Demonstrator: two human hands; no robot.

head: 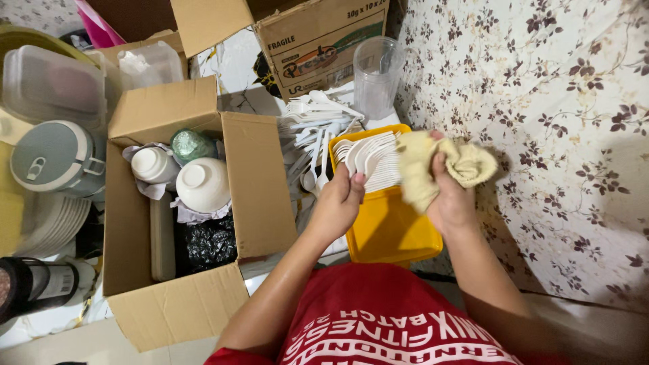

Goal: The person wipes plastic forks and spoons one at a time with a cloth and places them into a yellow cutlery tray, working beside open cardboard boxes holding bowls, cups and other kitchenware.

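With the left hand pinching a white plastic spoon over the yellow tray and the right hand clenched on a yellow cloth, hard wiping could snap or flick it loose.

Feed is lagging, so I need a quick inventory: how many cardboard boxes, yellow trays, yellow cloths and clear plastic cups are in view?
Cardboard boxes: 2, the open box and the printed box
Yellow tray: 1
Yellow cloth, in the right hand: 1
Clear plastic cup: 1
Total: 5
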